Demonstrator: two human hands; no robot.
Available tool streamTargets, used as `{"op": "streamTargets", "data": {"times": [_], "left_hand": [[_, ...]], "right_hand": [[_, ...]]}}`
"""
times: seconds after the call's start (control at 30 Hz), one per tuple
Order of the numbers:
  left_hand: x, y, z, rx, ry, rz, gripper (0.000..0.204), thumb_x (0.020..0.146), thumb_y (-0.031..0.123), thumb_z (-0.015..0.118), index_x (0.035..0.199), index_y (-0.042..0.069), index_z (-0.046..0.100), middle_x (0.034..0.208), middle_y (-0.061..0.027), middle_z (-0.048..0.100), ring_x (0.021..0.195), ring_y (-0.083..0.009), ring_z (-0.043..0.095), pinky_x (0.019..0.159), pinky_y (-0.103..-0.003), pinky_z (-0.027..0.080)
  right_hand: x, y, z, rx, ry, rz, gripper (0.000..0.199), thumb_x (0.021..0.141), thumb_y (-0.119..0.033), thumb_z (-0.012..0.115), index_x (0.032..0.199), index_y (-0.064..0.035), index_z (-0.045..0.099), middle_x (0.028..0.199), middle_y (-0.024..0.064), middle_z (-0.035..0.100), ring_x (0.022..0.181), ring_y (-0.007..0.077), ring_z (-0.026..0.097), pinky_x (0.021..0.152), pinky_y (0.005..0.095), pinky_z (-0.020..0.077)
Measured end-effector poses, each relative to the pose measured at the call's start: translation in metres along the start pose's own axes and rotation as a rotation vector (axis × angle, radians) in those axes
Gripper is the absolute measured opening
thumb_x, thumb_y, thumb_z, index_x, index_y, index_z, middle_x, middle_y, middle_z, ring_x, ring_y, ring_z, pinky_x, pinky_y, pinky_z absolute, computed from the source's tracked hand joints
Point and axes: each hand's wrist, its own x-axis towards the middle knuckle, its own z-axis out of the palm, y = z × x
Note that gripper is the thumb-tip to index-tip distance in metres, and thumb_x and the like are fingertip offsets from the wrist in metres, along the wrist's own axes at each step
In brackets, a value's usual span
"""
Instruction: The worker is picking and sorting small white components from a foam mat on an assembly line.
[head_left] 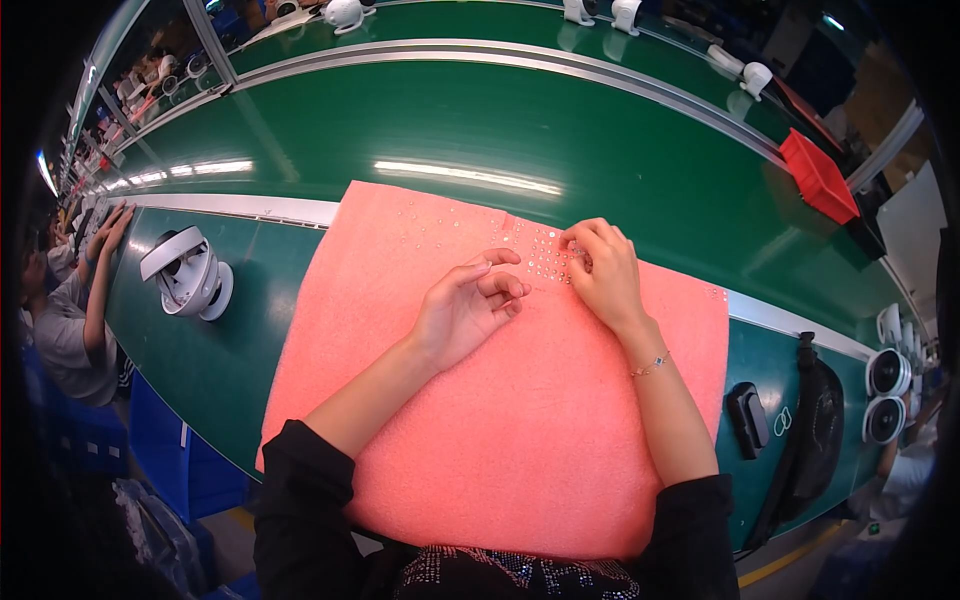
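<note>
A salmon-pink foam pad [520,430] lies on the green work surface in front of me. Many tiny shiny screws [545,252] are scattered and lined up on its far part. My right hand [605,275] rests on the pad with its fingertips pressed among these small pieces; whether it pinches one I cannot tell. My left hand [465,305] hovers palm up just left of it, fingers curled loosely, thumb and forefinger apart, with nothing visible in it. A thin bracelet sits on my right wrist.
A white round device [188,275] stands left of the pad. A black small device [748,418] and a black strap bag [815,440] lie at the right. A red bin [820,178] sits beyond the green conveyor belt [480,130]. Another person [75,300] sits at far left.
</note>
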Motion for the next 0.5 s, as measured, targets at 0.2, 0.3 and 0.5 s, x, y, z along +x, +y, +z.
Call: {"op": "streamTargets", "data": {"times": [0.2, 0.3, 0.5], "left_hand": [[0.0002, -0.0004, -0.001, -0.002, 0.002, 0.001, 0.032, 0.088, 0.024, 0.049, 0.113, 0.005, 0.046, 0.083, -0.0095, 0.058, 0.094, -0.0206, 0.054, 0.086, -0.032, 0.042], [-0.0001, -0.0004, -0.0004, -0.001, 0.002, 0.002, 0.032, 0.088, 0.024, 0.049, 0.113, 0.005, 0.046, 0.083, -0.0095, 0.058, 0.094, -0.0205, 0.054, 0.086, -0.032, 0.042], [-0.0004, -0.0002, 0.0019, 0.005, 0.006, 0.003, 0.032, 0.088, 0.025, 0.049, 0.113, 0.005, 0.046, 0.082, -0.0094, 0.057, 0.094, -0.0203, 0.054, 0.086, -0.032, 0.042]], "right_hand": [[-0.0008, -0.0036, 0.0016, -0.004, 0.077, -0.046, 0.023, 0.069, -0.002, 0.054, 0.089, -0.0082, 0.065, 0.085, 0.0056, 0.056, 0.075, 0.0224, 0.052, 0.073, 0.0352, 0.0405], [-0.0017, -0.0033, 0.0019, -0.057, 0.037, -0.028, 0.019, 0.073, -0.007, 0.059, 0.09, -0.0104, 0.067, 0.089, 0.0053, 0.057, 0.081, 0.024, 0.054, 0.075, 0.0372, 0.0416], [-0.0012, -0.0022, 0.002, -0.038, 0.025, -0.009, 0.014, 0.073, -0.007, 0.059, 0.085, -0.0088, 0.067, 0.087, 0.0048, 0.058, 0.081, 0.0232, 0.054, 0.074, 0.0366, 0.0412]]}}
